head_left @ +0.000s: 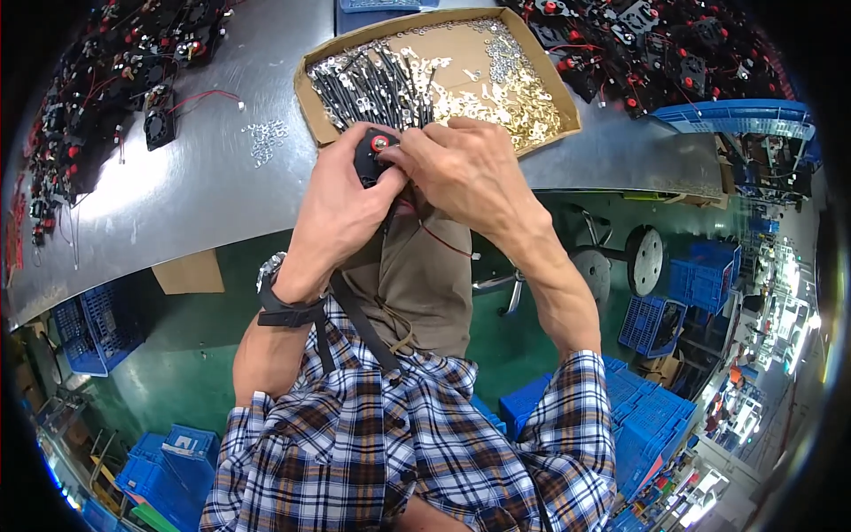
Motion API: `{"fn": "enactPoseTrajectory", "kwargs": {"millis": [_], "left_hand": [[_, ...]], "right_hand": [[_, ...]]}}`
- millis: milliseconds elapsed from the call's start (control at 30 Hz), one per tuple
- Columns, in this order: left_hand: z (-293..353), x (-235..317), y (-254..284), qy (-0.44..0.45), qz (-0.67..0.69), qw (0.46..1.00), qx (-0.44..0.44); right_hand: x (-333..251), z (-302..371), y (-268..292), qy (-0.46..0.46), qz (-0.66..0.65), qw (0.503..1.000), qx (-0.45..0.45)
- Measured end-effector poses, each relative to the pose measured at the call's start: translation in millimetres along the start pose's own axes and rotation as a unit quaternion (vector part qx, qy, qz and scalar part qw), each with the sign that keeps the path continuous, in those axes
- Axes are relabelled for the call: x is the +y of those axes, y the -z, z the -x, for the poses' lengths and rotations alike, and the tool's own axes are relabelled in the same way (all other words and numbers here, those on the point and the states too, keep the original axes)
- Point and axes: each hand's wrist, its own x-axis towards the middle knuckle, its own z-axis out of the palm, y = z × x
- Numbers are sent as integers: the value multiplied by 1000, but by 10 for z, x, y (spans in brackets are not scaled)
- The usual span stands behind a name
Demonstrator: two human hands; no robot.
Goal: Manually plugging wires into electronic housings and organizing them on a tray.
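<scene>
My left hand [347,199] is closed around a black plastic part [364,167], which carries a red round piece [380,142] with a metal centre. The thumb and fingertips of my right hand [465,168] are pinched together at that red piece; whatever lies between them is too small to make out. A thin dark red wire [441,238] hangs below my hands and ends in a small white connector. Just beyond my hands is a shallow cardboard box [308,105]. Inside it lie short black cables [377,89] with metal lugs, brass-coloured tabs [534,113] and silvery hardware [505,60].
Small silvery pieces [266,142] lie loose on the metal table [208,191]. Black assemblies with red parts pile up at left [160,120] and far right [683,53]. A blue tray [745,115] sits at the right edge. Blue crates [651,408] and a wheeled stand [645,259] are on the floor.
</scene>
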Motion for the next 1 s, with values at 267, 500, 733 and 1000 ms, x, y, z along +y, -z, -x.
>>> {"fn": "enactPoseTrajectory", "kwargs": {"millis": [267,500,733,1000], "left_hand": [[-37,-82,-8,-15,4,1000,-16],[-62,-63,-31,16,43,998,-39],[-111,-119,80,24,10,999,-39],[-81,124,53,94,79,989,-85]], "right_hand": [[177,108,147,-72,-24,997,-18],[1236,60,-50,-111,85,987,-79],[1314,-81,-159,-4,219,968,-125],[1150,-37,-89,-92,-1,995,-27]]}}
